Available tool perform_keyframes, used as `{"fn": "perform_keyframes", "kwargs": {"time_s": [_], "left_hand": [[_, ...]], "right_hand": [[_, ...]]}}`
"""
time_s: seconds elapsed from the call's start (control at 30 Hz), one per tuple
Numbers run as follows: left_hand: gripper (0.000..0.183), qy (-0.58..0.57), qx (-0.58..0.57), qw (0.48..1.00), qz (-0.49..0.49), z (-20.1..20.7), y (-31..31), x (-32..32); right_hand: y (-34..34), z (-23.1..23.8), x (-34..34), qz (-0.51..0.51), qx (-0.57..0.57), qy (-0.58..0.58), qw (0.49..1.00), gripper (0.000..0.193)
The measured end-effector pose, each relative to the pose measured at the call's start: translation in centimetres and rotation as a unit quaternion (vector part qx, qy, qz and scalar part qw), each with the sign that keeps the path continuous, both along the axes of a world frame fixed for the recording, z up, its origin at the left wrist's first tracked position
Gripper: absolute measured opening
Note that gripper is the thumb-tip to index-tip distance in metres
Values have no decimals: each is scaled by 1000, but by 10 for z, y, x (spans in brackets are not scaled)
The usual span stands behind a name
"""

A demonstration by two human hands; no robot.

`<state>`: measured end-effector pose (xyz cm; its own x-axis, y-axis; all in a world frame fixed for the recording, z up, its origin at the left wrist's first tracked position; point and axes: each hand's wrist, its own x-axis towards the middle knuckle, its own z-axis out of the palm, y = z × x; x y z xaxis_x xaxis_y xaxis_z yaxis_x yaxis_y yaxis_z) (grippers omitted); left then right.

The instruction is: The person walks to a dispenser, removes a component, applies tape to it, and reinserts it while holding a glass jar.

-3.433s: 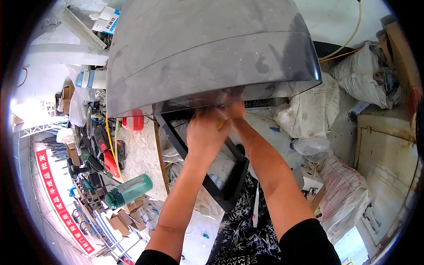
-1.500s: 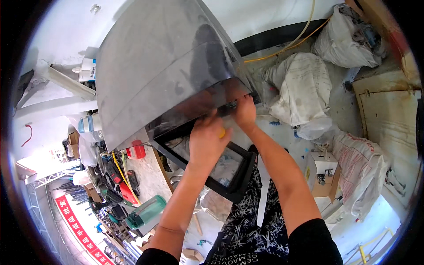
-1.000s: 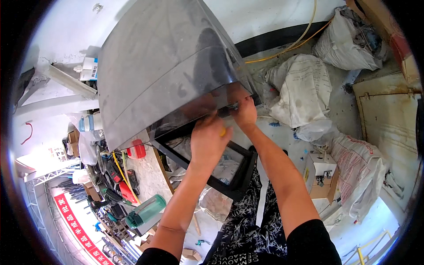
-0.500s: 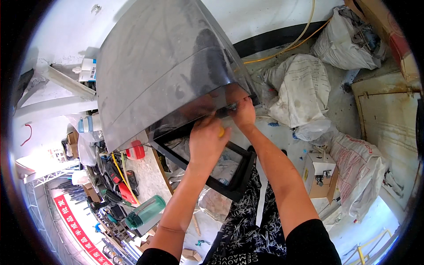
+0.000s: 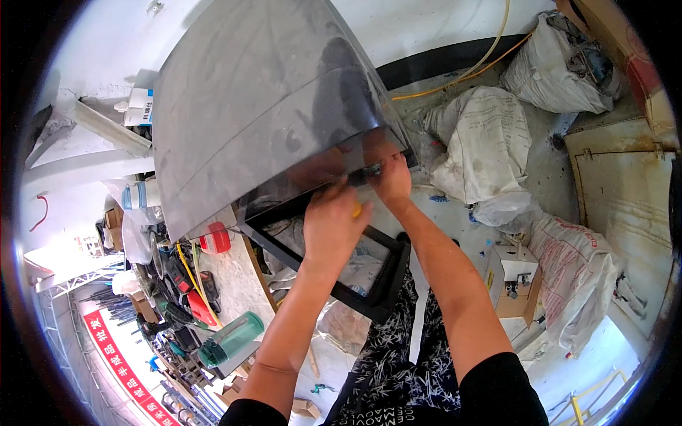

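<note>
Left hand is curled closed, back of the hand upward, around a rounded yellow piece that shows beside my thumb; most of it is hidden by the grip, and I cannot tell its kind. My right hand is bent at the fingers by the far right end of the black rectangular frame, close to the glossy lower edge of the large grey housing; whether it grips anything, I cannot tell.

The frame lies tilted below that edge, directly beneath my left hand, its near corner just above my patterned trousers. Dust and smears noted on the housing. On my left, a workbench bears a red container; a translucent teal bottle is near it. White woven sacks stand on my right.
</note>
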<state>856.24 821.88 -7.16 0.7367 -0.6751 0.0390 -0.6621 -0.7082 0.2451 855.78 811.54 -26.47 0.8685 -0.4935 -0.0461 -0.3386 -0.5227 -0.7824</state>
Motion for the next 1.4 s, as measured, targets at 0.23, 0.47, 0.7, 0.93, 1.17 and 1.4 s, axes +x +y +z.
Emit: {"fn": "perform_keyframes", "kwargs": {"time_s": [0.23, 0.47, 0.7, 0.93, 1.17, 1.4], "left_hand": [[25, 8, 4, 1000, 4, 0, 0, -2], [24, 25, 17, 999, 21, 3, -1, -2], [23, 26, -59, 998, 18, 8, 5, -3], [24, 90, -115, 987, 63, 29, 21, -16], [25, 75, -170, 980, 64, 56, 50, -43], [24, 44, -173, 975, 132, 30, 49, -55]], "right_hand": [[0, -3, -2, 1, 13, 5, 1000, 64], [-1, 3, -3, -4, 6, -24, 1000, 65], [-5, 38, -51, -28, 26, -75, 996, 66], [-38, 142, -127, 16, 59, -53, 997, 66], [-71, 303, -165, 38, 43, -78, 995, 68], [-71, 435, -177, 90, -33, -129, 987, 69]]}}
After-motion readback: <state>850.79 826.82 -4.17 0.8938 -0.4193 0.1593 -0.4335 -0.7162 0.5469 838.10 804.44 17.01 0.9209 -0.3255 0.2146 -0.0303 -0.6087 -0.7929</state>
